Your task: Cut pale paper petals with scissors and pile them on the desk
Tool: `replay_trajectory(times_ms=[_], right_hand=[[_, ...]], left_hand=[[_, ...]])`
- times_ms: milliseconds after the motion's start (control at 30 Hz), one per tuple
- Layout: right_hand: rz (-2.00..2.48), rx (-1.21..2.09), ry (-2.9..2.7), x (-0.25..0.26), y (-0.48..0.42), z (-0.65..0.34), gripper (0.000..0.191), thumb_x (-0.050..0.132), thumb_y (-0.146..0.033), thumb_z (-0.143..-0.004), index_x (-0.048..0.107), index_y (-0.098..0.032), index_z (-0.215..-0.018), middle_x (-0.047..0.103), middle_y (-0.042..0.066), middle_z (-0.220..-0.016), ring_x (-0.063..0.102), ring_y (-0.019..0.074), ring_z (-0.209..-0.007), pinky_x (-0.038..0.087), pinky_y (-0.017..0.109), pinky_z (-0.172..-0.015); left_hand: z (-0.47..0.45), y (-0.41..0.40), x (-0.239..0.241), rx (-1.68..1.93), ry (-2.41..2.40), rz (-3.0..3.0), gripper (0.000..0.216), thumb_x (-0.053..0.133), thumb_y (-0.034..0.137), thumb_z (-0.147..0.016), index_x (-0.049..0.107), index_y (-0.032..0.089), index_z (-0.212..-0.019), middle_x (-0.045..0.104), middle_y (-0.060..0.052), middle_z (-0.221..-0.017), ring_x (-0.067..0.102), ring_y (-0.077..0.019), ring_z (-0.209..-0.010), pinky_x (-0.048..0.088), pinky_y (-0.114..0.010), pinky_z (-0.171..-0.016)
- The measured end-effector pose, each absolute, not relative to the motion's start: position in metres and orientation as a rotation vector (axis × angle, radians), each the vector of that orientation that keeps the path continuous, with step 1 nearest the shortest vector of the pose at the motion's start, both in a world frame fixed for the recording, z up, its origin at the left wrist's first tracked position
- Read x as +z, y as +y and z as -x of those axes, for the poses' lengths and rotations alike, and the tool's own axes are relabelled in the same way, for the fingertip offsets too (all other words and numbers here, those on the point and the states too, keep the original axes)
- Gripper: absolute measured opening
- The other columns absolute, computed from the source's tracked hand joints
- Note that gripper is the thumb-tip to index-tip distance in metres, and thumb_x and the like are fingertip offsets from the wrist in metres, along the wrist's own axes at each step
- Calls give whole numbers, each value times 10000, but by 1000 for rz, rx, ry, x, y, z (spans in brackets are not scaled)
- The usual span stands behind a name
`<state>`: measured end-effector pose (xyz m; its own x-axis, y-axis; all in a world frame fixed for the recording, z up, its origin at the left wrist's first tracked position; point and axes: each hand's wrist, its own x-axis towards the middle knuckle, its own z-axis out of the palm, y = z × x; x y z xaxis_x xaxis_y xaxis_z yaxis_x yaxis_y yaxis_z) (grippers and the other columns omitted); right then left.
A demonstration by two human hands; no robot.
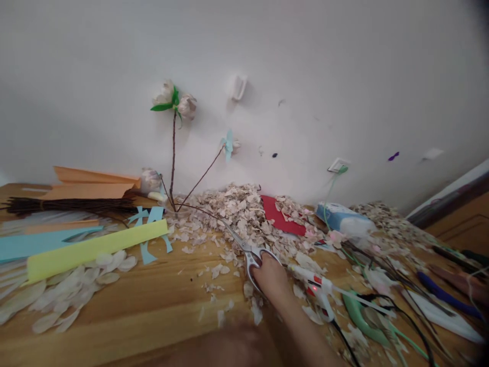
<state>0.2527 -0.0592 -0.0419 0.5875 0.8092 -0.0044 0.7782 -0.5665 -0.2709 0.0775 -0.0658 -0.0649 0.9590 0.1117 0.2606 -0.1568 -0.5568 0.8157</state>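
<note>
My right hand (269, 278) reaches forward over the wooden table (153, 300) and lies closed over the handles of a pair of silver scissors (244, 243). The shut blades point away to the left, into a heap of pale petal scraps (244, 206). A white glue gun (317, 283) with a red light lies just right of the hand. Behind the heap, a thin branch with white paper flowers and a green leaf (173, 148) leans up against the wall. My left hand is out of sight; a blurred patch of skin fills the bottom edge.
A yellow paper strip (95, 247), blue paper (38, 243), orange sheets (91, 183) and a bundle of dark twigs (72, 205) lie at the left. Red paper (280, 218), a blue-and-white pack (344, 218), green wires, a green tool (359, 316) and blue-handled pliers (446, 295) crowd the right.
</note>
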Motion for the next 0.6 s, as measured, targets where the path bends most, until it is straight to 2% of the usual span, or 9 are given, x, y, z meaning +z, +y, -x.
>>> replay_trajectory(times_ms=[67, 133, 200, 267, 367, 467, 600], right_hand=[[2543, 230, -1217, -44, -59, -255, 110, 502, -203, -708, 555, -173, -800, 675, 163, -887, 621, 283, -852, 396, 355, -724], [2474, 304, -1098, -45, -58, -257, 35, 526, -200, -707, 518, -192, -740, 662, 136, -830, 609, 276, -840, 388, 363, -734], [2337, 438, -981, -45, -58, -257, 122, 579, -248, -695, 464, -216, -672, 624, 68, -717, 592, 236, -749, 390, 333, -682], [2125, 647, -885, -44, -59, -253, 292, 641, -370, -656, 383, -241, -612, 511, -31, -544, 515, 157, -546, 371, 274, -545], [1736, 991, -783, -41, -63, -242, 512, 690, -555, -536, 279, -253, -583, 291, -136, -402, 250, 52, -349, 226, 196, -370], [1411, 1231, -713, -41, -67, -227, 577, 762, -531, -467, 280, -236, -580, 270, -159, -398, 143, 11, -335, 134, 156, -331], [1092, 1436, -644, -48, -69, -208, 553, 804, -439, -503, 301, -218, -564, 281, -159, -385, 112, -11, -320, 104, 128, -307]], left_hand=[[-64, -36, -65, 411, 184, -2130, 229, 510, 228, -854, 586, 213, -1070, 591, -83, -1151, 567, -223, -1018, 455, -423, -889], [-52, -12, -65, 572, 623, -1989, 199, 561, 128, -746, 650, 208, -905, 652, -58, -1037, 584, -230, -1007, 429, -396, -927], [-44, 4, -64, 639, 810, -1863, 232, 567, 111, -683, 654, 199, -879, 651, -67, -1051, 585, -248, -1017, 449, -395, -896], [-39, 12, -63, 671, 868, -1788, 284, 563, 146, -685, 627, 194, -957, 637, -81, -1084, 593, -254, -997, 471, -405, -852], [-38, 12, -59, 692, 873, -1691, 288, 584, 244, -711, 605, 185, -992, 648, -94, -1062, 591, -251, -1005, 481, -389, -840], [-43, 4, -55, 646, 742, -1453, 324, 640, 366, -701, 613, 170, -957, 659, -111, -1042, 582, -254, -1032, 491, -359, -816], [-52, -3, -61, 554, 523, -929, 487, 755, 452, -588, 623, 194, -980, 670, -73, -1002, 617, -215, -937, 481, -331, -782]])
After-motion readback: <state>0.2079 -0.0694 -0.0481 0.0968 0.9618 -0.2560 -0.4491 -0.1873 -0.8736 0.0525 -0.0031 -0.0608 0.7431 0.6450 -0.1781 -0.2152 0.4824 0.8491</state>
